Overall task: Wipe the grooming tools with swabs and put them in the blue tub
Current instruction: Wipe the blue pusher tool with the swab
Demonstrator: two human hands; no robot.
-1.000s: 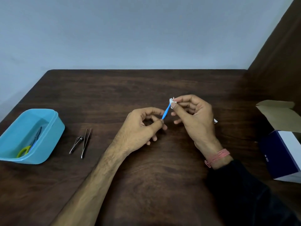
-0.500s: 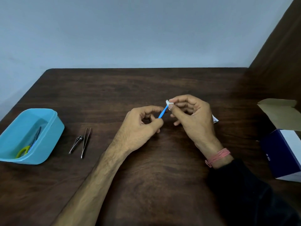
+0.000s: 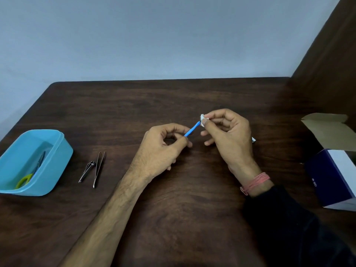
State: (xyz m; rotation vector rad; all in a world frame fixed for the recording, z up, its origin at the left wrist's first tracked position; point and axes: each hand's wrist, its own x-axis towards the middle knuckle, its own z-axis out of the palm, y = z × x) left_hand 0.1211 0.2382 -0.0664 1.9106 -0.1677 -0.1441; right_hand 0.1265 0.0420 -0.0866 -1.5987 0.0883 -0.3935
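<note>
**Wiping the blue tool's tip**

We are holding a thin blue tool [image 3: 191, 129] over the middle of the table [image 3: 173, 97]. Our left hand [image 3: 161, 151] is pinching its lower end between thumb and forefinger, so the shaft is slanting up and to the right and its far end is standing free for cleaning. Our right hand [image 3: 229, 135] is closed on a small white swab [image 3: 202, 118], pressing it around the tool's upper tip with thumb and fingers; the tip itself is hidden inside the swab. Holding the tool in the air, not on the wood, is probably letting us turn it and reach all sides.

The tub [image 3: 57, 162] is sitting at the left edge of the table, within reach of our left hand. Scissors [image 3: 32, 172] with yellow-green handles are already lying inside it. A clipper [image 3: 86, 171] and tweezers [image 3: 98, 169] are lying side by side just right of the tub, close together but apart, seemingly waiting their turn. A box [image 3: 331, 178] with its flap open is standing at the right edge, likely the source of the swabs, though we cannot see its contents. A white scrap is peeking out behind our right hand; we cannot tell what it is.

We are judging the task partly done: one tool in the tub, one being wiped, two to go.
</note>
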